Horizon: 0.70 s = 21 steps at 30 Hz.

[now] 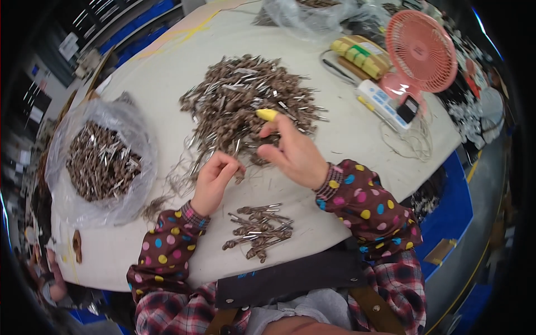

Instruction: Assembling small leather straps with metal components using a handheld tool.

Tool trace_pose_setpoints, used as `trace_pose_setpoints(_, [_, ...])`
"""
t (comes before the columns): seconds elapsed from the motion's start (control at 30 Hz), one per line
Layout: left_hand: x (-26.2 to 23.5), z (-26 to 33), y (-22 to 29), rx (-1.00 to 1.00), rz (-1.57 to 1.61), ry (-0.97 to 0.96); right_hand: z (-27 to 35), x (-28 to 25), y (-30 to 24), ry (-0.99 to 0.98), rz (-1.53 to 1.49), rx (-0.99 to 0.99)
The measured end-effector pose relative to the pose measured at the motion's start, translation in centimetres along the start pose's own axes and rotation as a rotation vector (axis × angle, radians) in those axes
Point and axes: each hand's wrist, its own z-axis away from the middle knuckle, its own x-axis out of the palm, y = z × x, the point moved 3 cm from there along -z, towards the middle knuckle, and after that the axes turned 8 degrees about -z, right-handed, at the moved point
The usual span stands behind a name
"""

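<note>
In front of me lies a big heap of brown knotted cords [229, 106] with silver metal tips. My left hand [212, 181] is closed at the heap's near edge, its fingertips pinching one brown knotted cord [240, 176]; a knot shows below the fingers. Just right of it, my right hand [296, 156] hovers with thumb and index finger apart and nothing visible between them. A yellow finger cover [267, 114] caps its index finger. Nearer to me, a small pile of knotted cords [259, 230] rests on the white table between my forearms.
At left stands a clear plastic bag [148, 167] full of similar cords. Loose threads [178, 181] trail beside the heap. A pink fan [421, 50], a white power strip [382, 103] and a yellow wrapped bundle [360, 56] occupy the far right. More plastic bags [307, 19] sit at the back.
</note>
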Motion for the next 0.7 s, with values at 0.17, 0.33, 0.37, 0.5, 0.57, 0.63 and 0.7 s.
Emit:
trace_pose_setpoints(0.17, [-1.0, -0.1, -0.7, 0.038, 0.003, 0.042, 0.4, 1.8, 0.7, -0.165, 0.119, -0.09])
trace_pose_setpoints(0.33, [-0.8, 0.5, -0.8, 0.046, -0.031, 0.027, 1.0, 2.9, 0.6, -0.167, 0.205, -0.149])
trace_pose_setpoints(0.37, [-0.8, 0.5, -0.9, 0.069, -0.049, 0.029, 1.0, 3.0, 0.6, -0.171, 0.214, -0.149])
trace_pose_setpoints(0.5, [-0.6, 0.6, -1.0, 0.079, -0.128, 0.003, 1.3, 3.2, 0.7, -0.145, 0.267, -0.183])
trace_pose_setpoints(0.57, [-0.5, 0.5, -0.8, 0.088, -0.168, 0.012, 1.2, 3.1, 0.8, -0.145, 0.304, -0.197])
trace_pose_setpoints(0.63, [-0.6, 0.5, -0.8, 0.098, -0.209, 0.018, 1.1, 3.0, 0.8, -0.141, 0.342, -0.211])
trace_pose_setpoints(0.7, [-0.6, 0.5, -1.0, 0.101, -0.21, 0.016, 1.1, 3.0, 0.7, -0.133, 0.324, -0.246])
